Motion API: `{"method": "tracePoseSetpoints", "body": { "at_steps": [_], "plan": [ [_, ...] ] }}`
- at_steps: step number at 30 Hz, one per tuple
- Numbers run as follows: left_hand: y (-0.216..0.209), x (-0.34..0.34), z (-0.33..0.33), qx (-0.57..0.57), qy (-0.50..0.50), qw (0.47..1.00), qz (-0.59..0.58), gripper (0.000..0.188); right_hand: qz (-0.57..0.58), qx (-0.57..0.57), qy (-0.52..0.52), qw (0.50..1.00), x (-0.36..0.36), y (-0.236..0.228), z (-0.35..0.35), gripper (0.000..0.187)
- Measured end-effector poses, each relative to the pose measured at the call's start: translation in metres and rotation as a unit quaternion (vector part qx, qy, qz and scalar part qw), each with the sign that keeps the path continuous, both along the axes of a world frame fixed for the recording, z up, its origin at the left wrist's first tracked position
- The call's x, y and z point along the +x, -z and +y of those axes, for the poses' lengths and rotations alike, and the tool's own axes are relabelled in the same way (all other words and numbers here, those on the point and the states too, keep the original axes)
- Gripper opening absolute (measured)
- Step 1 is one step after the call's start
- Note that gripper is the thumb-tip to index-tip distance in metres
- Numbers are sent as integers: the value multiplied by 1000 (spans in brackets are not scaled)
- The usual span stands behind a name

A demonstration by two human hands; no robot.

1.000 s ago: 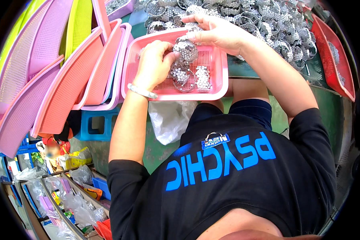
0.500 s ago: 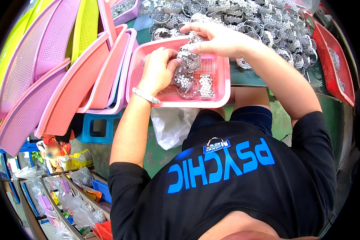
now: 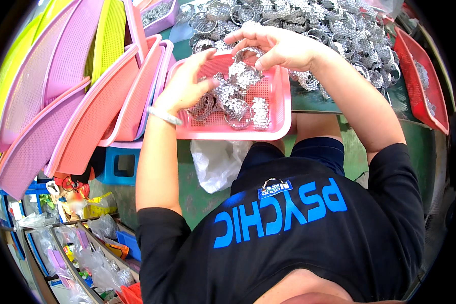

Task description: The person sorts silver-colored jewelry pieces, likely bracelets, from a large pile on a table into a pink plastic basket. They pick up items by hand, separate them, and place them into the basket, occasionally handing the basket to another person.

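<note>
- Nearest the camera: black T-shirt (image 3: 309, 238) with blue lettering, dark shorts (image 3: 309, 152) at the lap.
- Crumpled white plastic bag (image 3: 219, 163) hangs just below the front rim of the tray, beside the knees.
- Lower left: shelves (image 3: 71, 253) crammed with small clear packets and coloured bits; blue plastic stool (image 3: 117, 167) just above them.
- Pink mesh tray (image 3: 276, 109) sits in front of the person, over the lap at the table edge. A small heap of silver sparkly rings (image 3: 233, 101) lies inside it, left of centre.
- Left hand (image 3: 187, 86) is over the tray's left side, fingers spread and loosely curled, fingertips touching the heap. Not clamped on anything that I can see. Thin silver bangle (image 3: 163, 115) on that wrist.
- Right hand (image 3: 278, 48) is above the tray's far rim, thumb and fingers pinched on one silver sparkly ring (image 3: 245, 68) that hangs down toward the heap.
- Left of the tray: stack of empty mesh trays (image 3: 76, 101) leaning on edge, pink, purple and yellow-green.
- Beyond the tray: green table (image 3: 408, 137) with a big pile of the same silver rings (image 3: 314, 20) spread across the far side, touching the tray's far rim.
- Far right: red tray (image 3: 415, 76) with a few silver pieces in it.
- Far left top: a purple tray (image 3: 159, 15) also holding silver pieces.
</note>
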State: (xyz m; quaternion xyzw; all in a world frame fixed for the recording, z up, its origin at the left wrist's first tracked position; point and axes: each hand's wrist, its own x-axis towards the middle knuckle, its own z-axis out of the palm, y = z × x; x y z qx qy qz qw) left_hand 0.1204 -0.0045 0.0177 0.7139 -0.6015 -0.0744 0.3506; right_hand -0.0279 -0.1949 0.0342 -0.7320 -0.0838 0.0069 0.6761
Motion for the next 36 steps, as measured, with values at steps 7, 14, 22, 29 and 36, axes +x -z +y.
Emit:
{"method": "tracePoseSetpoints", "body": {
  "at_steps": [7, 14, 22, 29, 36],
  "plan": [
    [9, -9, -21, 154, 28, 976, 149, 39, -44, 6, -5, 999, -5, 15, -5, 72],
    [-1, -21, -26, 98, 46, 994, -4, 37, -8, -191, 91, 977, -18, 0, -13, 46],
    [-10, -36, -19, -9, 25, 996, -90, 36, -57, -362, 124, 922, -23, -26, -6, 38],
    [7, -33, -21, 69, 27, 993, -91, 34, -35, -394, 147, 907, -13, 1, -4, 25],
    [11, -28, -24, 26, -2, 998, -65, 31, -58, -411, 273, 868, -5, 16, -4, 28]
  ]
}}
